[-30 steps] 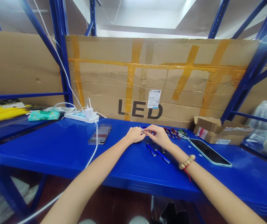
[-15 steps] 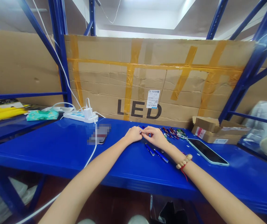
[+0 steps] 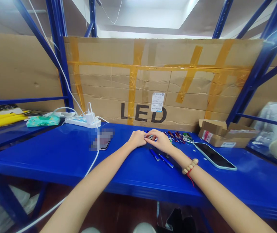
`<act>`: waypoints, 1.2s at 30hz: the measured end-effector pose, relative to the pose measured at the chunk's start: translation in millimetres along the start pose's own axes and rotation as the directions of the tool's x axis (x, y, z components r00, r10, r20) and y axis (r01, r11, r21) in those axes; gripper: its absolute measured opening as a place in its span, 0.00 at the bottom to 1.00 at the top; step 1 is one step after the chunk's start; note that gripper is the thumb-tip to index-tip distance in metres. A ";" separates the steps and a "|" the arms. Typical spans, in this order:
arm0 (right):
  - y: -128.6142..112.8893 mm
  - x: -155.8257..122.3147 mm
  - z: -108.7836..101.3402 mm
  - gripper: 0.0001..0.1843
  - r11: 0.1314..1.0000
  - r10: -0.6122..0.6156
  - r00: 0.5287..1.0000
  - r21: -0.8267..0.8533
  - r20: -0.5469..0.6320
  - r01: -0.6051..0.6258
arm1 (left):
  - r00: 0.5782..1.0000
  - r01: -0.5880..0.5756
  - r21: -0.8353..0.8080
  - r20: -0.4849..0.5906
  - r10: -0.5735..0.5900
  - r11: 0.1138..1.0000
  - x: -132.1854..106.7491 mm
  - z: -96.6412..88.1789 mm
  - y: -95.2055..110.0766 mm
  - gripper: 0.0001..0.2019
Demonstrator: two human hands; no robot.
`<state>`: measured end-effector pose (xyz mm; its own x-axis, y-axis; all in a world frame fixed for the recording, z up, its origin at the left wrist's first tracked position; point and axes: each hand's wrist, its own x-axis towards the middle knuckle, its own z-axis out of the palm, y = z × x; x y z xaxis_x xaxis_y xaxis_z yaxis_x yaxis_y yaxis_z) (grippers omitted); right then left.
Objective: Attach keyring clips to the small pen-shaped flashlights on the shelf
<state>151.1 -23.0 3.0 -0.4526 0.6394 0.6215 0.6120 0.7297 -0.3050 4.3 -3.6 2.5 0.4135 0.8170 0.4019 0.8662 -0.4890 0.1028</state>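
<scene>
Above the middle of the blue table, my left hand (image 3: 137, 139) is closed, its fingertips meeting those of my right hand (image 3: 160, 141). My right thumb and forefinger pinch together against the left fingers; what sits between them is too small and too hidden to name. Small shiny metal pieces (image 3: 153, 138) show in the gap under my right hand. In front of that hand lie two blue pen-like tubes (image 3: 165, 160). Behind it are several red, blue and green pen-like tubes (image 3: 177, 136), some with metal rings at their ends.
A phone (image 3: 213, 156) in a pale case lies at the right, near an opened cardboard box (image 3: 223, 134). On the left are a blurred-out phone (image 3: 105, 144), a white power strip (image 3: 80, 121) and its cable (image 3: 95, 158). A big LED carton (image 3: 99, 84) stands behind.
The view has shifted slightly. My right fingers have lifted and opened a little, so more of the shiny pieces under them shows; both hands stay together in the same place.
</scene>
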 end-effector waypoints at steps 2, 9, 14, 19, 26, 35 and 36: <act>0.3 0.6 -2.1 0.10 0.999 -0.026 0.999 0.021 0.046 0.025 | 1.000 -0.004 -0.003 0.001 0.004 1.000 0.5 1.6 -0.9 0.11; 13.4 -1.3 -24.3 0.10 0.967 0.189 0.977 -0.152 -0.102 -0.203 | 0.995 0.093 0.003 -0.042 -0.093 0.996 3.4 5.7 -2.5 0.15; 23.2 -5.3 -14.7 0.14 0.951 0.183 0.978 -0.272 0.103 -0.149 | 0.999 -0.025 0.067 -0.040 0.028 0.997 2.0 5.2 -0.6 0.16; 26.9 -4.6 -0.4 0.13 0.944 0.136 0.968 -0.325 0.213 -0.061 | 0.991 -0.136 0.137 0.017 0.135 0.981 0.8 3.6 2.0 0.15; 32.3 -5.0 0.5 0.14 0.942 0.135 0.970 -0.331 0.203 -0.062 | 0.983 -0.183 0.178 0.018 0.183 0.967 2.4 8.1 1.0 0.16; 26.2 -4.8 -4.8 0.10 0.940 0.166 0.969 -0.327 0.180 -0.100 | 0.987 -0.161 0.143 0.032 0.158 0.976 -0.5 3.1 4.3 0.15; 26.6 -4.8 -4.9 0.09 0.943 0.164 0.970 -0.316 0.180 -0.101 | 0.987 -0.161 0.138 0.034 0.158 0.977 -0.5 2.8 4.3 0.16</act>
<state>172.7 -7.8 -4.6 -0.4553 0.7833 0.4232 0.8279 0.5473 -0.1223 8.7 -5.3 0.2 0.5546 0.7393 0.3818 0.8185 -0.5673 -0.0904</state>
